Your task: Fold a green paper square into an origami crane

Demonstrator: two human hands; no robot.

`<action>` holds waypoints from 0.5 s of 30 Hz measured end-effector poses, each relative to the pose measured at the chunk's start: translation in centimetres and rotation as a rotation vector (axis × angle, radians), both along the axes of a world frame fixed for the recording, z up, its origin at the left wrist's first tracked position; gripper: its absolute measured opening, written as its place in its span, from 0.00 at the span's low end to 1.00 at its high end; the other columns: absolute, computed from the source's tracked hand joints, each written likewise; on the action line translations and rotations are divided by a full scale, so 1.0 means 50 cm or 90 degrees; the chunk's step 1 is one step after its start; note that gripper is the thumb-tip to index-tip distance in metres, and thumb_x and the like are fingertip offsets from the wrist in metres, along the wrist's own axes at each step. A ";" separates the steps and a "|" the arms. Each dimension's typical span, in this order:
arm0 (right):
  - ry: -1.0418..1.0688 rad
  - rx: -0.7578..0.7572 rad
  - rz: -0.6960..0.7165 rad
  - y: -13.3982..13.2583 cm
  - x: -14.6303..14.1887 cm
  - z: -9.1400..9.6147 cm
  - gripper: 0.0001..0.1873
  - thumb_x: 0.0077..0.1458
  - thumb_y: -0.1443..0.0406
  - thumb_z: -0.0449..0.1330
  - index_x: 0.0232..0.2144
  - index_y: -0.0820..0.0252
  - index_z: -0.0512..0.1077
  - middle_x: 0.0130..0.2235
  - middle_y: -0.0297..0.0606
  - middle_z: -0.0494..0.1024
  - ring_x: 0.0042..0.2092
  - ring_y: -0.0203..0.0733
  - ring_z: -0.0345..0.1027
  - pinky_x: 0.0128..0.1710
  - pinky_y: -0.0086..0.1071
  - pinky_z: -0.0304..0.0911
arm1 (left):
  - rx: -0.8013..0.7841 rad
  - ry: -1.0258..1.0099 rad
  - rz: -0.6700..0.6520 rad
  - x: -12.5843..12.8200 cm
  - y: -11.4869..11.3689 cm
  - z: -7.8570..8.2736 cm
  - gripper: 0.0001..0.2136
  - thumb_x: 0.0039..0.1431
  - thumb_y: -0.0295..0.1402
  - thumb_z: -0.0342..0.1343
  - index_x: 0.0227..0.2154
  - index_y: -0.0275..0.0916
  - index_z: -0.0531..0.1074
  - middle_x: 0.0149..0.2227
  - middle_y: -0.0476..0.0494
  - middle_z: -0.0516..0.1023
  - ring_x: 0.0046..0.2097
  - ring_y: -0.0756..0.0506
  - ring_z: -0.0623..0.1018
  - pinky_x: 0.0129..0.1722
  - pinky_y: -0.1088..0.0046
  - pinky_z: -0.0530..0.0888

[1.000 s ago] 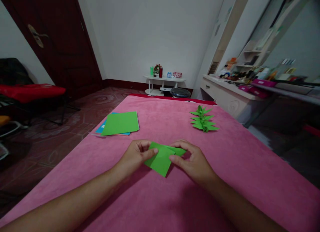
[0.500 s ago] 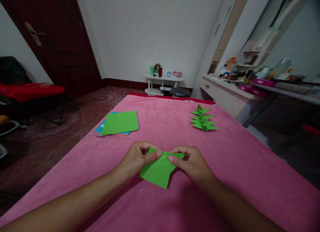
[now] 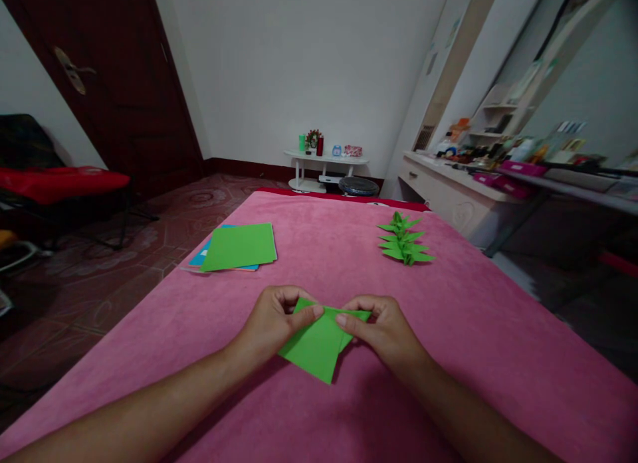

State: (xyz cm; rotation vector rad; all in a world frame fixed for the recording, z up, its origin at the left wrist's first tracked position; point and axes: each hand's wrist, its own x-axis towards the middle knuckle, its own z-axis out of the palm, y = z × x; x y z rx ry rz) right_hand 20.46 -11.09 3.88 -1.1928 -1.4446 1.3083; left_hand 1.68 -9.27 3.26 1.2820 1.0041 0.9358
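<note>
Between my hands is a green sheet of paper point(image 3: 316, 347), partly folded, with a second layer showing at its right side. My left hand point(image 3: 279, 317) pinches its upper left edge, thumb on top and fingers behind. On the upper right, my right hand point(image 3: 379, 320) grips the same paper between thumb and fingers. The fingers behind the paper are partly hidden. A row of folded green paper figures point(image 3: 405, 240) with pointed tips lies beyond my right hand. Past my left hand rests a stack of square paper point(image 3: 239, 246), green on top with blue showing beneath.
A pink cloth point(image 3: 319, 244) covers the surface under my hands. Behind it stands a white side table point(image 3: 326, 157) holding small items. A cluttered dresser point(image 3: 453, 181) lines the right side; a red-seated chair point(image 3: 60, 184) is at the left, near a dark door point(image 3: 109, 84).
The paper's lower corner has tipped slightly down, and the right-hand layer has shifted a little. Both hands keep their pinch on the paper. The whole view has moved slightly.
</note>
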 end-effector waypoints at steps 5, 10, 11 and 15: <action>0.011 -0.007 -0.003 0.005 0.004 -0.003 0.16 0.42 0.55 0.65 0.22 0.64 0.73 0.18 0.32 0.70 0.20 0.32 0.62 0.21 0.26 0.57 | -0.031 -0.023 0.020 -0.002 0.000 0.001 0.13 0.44 0.40 0.64 0.24 0.34 0.73 0.20 0.49 0.74 0.21 0.52 0.71 0.21 0.78 0.66; -0.023 0.017 -0.012 0.002 0.004 0.001 0.14 0.45 0.57 0.62 0.20 0.64 0.73 0.17 0.32 0.69 0.20 0.32 0.61 0.20 0.25 0.56 | -0.035 -0.018 -0.001 -0.002 -0.001 0.000 0.13 0.43 0.40 0.65 0.24 0.34 0.72 0.20 0.50 0.73 0.20 0.53 0.70 0.20 0.79 0.64; -0.029 0.021 -0.013 0.001 0.003 0.001 0.13 0.46 0.58 0.62 0.20 0.64 0.73 0.17 0.31 0.69 0.20 0.32 0.61 0.20 0.25 0.56 | -0.040 -0.019 -0.011 -0.002 -0.001 -0.001 0.13 0.42 0.39 0.65 0.25 0.35 0.72 0.21 0.50 0.74 0.21 0.53 0.70 0.21 0.79 0.65; -0.006 0.048 -0.041 0.003 0.001 -0.002 0.12 0.44 0.58 0.64 0.23 0.62 0.72 0.18 0.30 0.69 0.20 0.31 0.61 0.20 0.25 0.57 | -0.085 -0.024 -0.045 0.000 -0.004 -0.001 0.15 0.40 0.40 0.67 0.27 0.34 0.73 0.23 0.48 0.76 0.21 0.52 0.71 0.21 0.78 0.65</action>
